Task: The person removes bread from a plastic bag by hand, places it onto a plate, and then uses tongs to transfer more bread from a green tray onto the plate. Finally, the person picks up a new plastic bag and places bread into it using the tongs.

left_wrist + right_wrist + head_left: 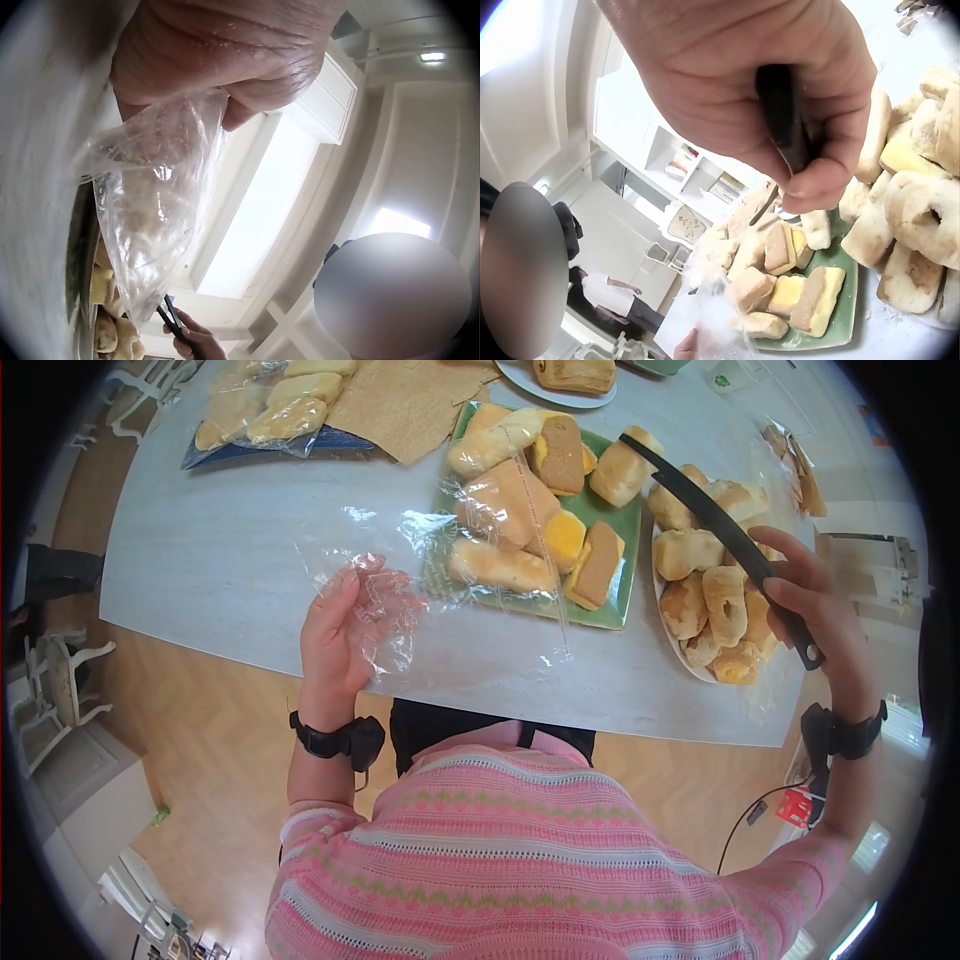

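Clear plastic bag point(395, 610) is pinched by the left hand point(340, 625); its film spreads over the left part of the green tray point(625, 600). In the left wrist view the bag point(150, 187) hangs crumpled from the left hand point(217, 52). Black tongs point(710, 515) are gripped by the right hand point(815, 610), their tips beside a bread roll point(622, 470) at the tray's upper right corner. Seen from the right wrist, the right hand point(765, 90) curls round the black handle point(780, 112). Sliced cakes and rolls lie on the tray.
A white plate of bread point(705, 600) stands right of the tray. At the back left are bagged rolls point(290, 410) on a blue tray and brown paper point(400, 400). Behind the green tray, a pastry point(575, 374) sits on a white plate. Another person point(615, 296) stands across the room.
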Demonstrator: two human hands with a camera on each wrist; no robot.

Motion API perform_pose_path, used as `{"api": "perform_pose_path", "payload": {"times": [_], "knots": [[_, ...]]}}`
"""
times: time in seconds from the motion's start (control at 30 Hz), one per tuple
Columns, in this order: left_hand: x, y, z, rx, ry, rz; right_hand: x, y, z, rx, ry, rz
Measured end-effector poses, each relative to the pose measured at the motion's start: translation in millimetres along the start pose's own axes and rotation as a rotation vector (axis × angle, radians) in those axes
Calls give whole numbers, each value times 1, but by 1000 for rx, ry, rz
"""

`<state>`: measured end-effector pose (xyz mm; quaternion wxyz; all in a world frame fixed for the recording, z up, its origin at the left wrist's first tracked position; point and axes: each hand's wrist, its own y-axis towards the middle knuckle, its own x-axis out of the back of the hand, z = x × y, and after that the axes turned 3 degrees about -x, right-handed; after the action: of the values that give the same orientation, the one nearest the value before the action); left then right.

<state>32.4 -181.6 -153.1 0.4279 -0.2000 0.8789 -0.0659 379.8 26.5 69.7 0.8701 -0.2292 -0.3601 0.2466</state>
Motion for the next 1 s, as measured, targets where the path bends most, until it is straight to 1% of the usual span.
{"api": "perform_pose_path", "payload": {"times": [0.1, 0.17, 0.23, 0.3, 0.37, 0.43, 0.5, 0.53, 0.6, 0.7, 0.77, 1.0], "knots": [[-3, 0, 4, 6, 17, -21, 0, -8, -13, 2, 85, -10], [-4, 1, 7, 4, 8, 9, -1, -12, -26, 0, 115, -19], [-8, 1, 10, 0, 6, 12, -2, -12, -45, 46, 246, -4], [-12, 0, 11, -3, 5, 14, -5, -16, -55, 56, 285, 6], [-17, -2, 12, -1, -15, -1, -9, -21, -63, 124, 385, -4], [-20, -3, 13, -7, -26, -10, -12, -27, -73, 151, 420, 5], [-25, -5, 14, -16, -37, -21, -20, -36, -79, 228, 496, -28], [-29, -7, 15, -8, -11, -34, -25, -40, -82, 233, 504, -49], [-36, -10, 17, -5, 19, -51, -35, -45, -85, 233, 543, -21], [-43, -11, 21, 3, -24, -14, -45, -48, -91, 201, 572, 51], [-47, -11, 21, 6, -110, 1, -50, -47, -89, 193, 561, 87], [-50, -13, 24, 3, -129, 20, -55, -47, -94, 180, 531, 117]]}}
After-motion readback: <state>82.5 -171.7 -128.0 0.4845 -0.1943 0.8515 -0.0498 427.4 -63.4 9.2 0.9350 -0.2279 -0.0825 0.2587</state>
